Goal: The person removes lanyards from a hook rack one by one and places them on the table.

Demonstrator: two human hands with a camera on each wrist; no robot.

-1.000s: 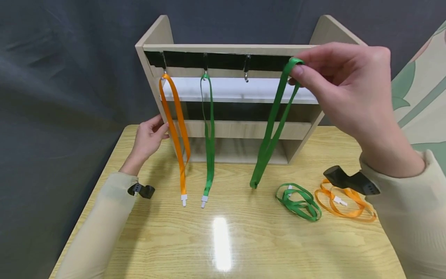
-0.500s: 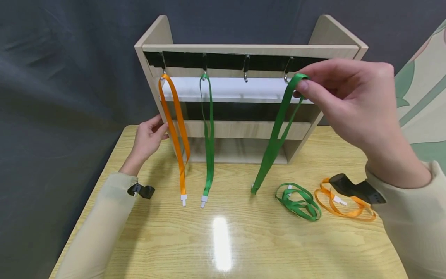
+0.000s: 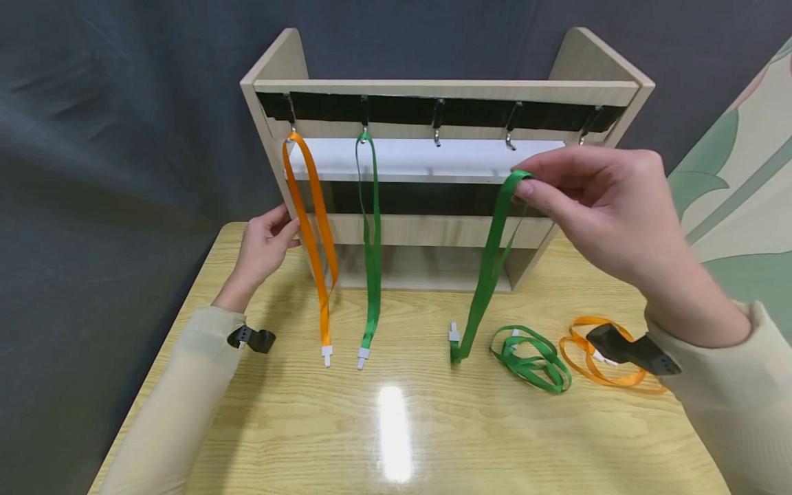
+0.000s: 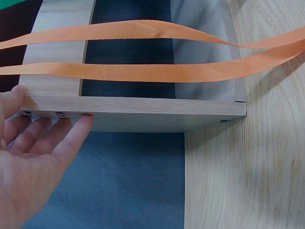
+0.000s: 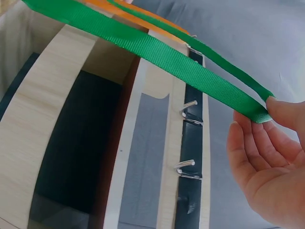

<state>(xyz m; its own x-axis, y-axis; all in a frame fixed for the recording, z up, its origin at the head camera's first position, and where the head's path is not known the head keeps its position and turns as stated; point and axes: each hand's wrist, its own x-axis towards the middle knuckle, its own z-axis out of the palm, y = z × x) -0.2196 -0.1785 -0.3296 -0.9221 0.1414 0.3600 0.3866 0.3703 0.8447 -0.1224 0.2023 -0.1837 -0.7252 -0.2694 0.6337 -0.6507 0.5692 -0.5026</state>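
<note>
My right hand pinches the looped top of a green lanyard between thumb and fingers. The lanyard hangs in front of the wooden shelf, its white clip turned upward near the tabletop. In the right wrist view, the green strap stretches away from the fingers. My left hand holds the shelf's left side panel, thumb on the front edge and fingers against the outer side. Beside it, an orange lanyard hangs from the leftmost hook; another green lanyard hangs from the second hook.
Bare metal hooks, a middle hook, a fourth hook and a right-end hook, line the shelf's dark strip. A coiled green lanyard and a coiled orange lanyard lie on the wooden table.
My right hand has lowered with the green lanyard, away from the hook row, uncovering the hooks on the right. The lanyard's clip has swung into view. My left hand stays put.
</note>
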